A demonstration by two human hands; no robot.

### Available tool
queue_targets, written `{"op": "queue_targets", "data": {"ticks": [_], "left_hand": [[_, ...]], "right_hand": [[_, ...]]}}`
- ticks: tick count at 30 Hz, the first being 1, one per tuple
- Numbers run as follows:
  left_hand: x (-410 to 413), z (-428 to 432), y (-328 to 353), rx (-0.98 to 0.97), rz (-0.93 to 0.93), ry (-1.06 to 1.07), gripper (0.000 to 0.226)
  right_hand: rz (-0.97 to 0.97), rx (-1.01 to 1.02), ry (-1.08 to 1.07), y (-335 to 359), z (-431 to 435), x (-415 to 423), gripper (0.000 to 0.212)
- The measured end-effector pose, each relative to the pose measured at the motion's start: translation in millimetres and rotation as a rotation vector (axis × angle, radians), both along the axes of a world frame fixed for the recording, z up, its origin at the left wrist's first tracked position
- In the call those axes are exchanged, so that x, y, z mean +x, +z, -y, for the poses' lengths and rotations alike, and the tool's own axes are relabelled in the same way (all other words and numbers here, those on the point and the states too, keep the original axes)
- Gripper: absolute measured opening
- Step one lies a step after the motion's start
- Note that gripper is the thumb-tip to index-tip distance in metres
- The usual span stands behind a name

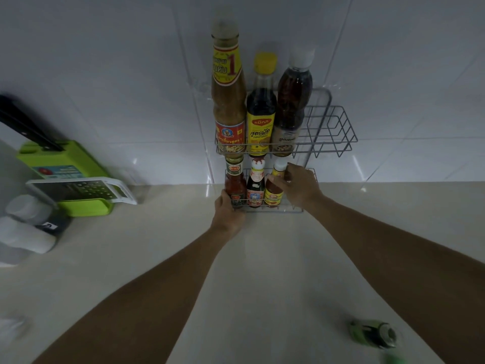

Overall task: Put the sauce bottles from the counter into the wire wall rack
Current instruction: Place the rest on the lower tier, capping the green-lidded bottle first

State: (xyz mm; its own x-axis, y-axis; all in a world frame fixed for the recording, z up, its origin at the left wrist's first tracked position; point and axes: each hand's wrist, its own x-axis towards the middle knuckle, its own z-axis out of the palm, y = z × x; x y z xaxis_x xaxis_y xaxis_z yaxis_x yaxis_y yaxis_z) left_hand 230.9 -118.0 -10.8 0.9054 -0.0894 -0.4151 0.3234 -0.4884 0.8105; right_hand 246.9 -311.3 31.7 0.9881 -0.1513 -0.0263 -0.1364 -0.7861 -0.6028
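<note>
White-tiled wall, wire wall rack (325, 127): six sauce bottles, three per tier. I see right hand (299, 186) gripping yellow-labelled bottle (274, 189) on lower tier; left hand (227, 215) curled around rack's lower-left corner.

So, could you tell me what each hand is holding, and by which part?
Right hand grips the yellow-labelled bottle at its neck. Left hand touches the rack's lower corner; grip unclear.
</note>
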Motion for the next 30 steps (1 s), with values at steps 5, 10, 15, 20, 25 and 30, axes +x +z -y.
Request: {"op": "queue_targets", "data": {"ticks": [5, 10, 15, 20, 25, 30], "left_hand": [[3, 0, -4, 0.012, -0.011, 0.002, 0.084], [1, 9, -1, -0.022, -0.134, 0.113, 0.09], [-21, 33, 5, 0.022, -0.218, -0.035, 0.081], [-60, 75, 9, 0.008, -0.195, -0.46, 0.074], [-107, 117, -2, 0.002, -0.205, -0.836, 0.085], [-159, 150, -24, -0.018, -0.191, -1.058, 0.104]], "right_hand": [[-0.057, 0.053, -0.022, -1, -1, 0, 0.039], [-0.119, 0.076, 0.025, 11, -2, -11, 0.048], [-0.145, -0.018, 0.059, 26, 19, -46, 0.069], [-0.157, -0.077, -0.021, 35, 54, -98, 0.062], [-0.214, -0.093, -0.135, 28, 93, -165, 0.053], [-0.345, -0.113, -0.243, -1, 123, -246, 0.047]]}}
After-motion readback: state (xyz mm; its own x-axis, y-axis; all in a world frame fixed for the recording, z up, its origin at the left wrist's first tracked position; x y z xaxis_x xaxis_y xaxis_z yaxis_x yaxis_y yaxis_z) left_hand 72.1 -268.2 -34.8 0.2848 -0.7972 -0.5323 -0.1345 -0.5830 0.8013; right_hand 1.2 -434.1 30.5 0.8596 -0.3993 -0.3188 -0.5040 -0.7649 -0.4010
